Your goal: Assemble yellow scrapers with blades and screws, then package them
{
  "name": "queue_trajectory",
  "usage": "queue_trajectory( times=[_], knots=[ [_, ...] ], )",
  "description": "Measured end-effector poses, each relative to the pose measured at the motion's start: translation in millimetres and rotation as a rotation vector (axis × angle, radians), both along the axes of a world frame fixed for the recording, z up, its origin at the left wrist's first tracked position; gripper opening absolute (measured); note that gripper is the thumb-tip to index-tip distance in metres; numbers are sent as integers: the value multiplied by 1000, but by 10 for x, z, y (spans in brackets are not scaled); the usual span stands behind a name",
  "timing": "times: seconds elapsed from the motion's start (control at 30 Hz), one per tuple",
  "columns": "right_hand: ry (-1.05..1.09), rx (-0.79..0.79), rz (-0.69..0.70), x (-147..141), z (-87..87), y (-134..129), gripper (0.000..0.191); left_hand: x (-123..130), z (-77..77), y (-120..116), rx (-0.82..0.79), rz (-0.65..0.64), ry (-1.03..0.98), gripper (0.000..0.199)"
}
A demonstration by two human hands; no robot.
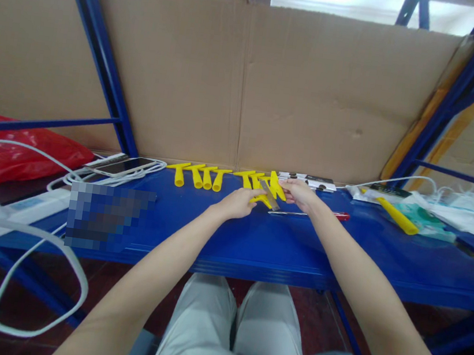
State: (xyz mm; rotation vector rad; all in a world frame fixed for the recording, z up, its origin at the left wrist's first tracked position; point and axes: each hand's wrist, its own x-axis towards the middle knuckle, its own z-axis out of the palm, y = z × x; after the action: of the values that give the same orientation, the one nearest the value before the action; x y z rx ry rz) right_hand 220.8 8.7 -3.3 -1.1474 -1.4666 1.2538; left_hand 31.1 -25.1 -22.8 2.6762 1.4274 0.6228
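Note:
My left hand [240,204] is closed on a yellow T-shaped plastic handle [263,200] just above the blue shelf. Opposite it, my right hand [300,195] grips another yellow plastic piece [278,185], tilted upright. A flat greyish strip [270,197] shows between the two yellow pieces; I cannot tell which one it is joined to. Behind my hands lie more yellow T-shaped handles [245,178], partly hidden. A row of several similar handles [198,177] is to their left. Under my right wrist a red and silver pen [339,216] lies on the shelf.
The blue shelf [168,232] backs onto a cardboard wall [180,77]. To the left are a red plastic bag [17,151], white cables, a phone [127,166] and a power strip [18,213]. At right, another yellow handle [398,216] lies on plastic wrapping [436,224].

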Motion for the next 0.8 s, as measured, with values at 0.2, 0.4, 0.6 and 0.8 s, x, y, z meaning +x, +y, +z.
queue_trajectory(
  times=[0.2,0.4,0.6,0.8],
  knots=[
    [-21,0,5,5,2,-9,29,6,25,-17,-18,-4,7,49],
    [-48,-17,14,10,0,-3,29,-72,148,-92,-141,-20,118,49],
    [-68,-19,20,11,-14,-6,29,-217,273,-144,-202,-66,239,45],
    [-131,-26,51,-25,-25,-52,23,-258,236,-127,-237,-91,335,43]
  ],
)
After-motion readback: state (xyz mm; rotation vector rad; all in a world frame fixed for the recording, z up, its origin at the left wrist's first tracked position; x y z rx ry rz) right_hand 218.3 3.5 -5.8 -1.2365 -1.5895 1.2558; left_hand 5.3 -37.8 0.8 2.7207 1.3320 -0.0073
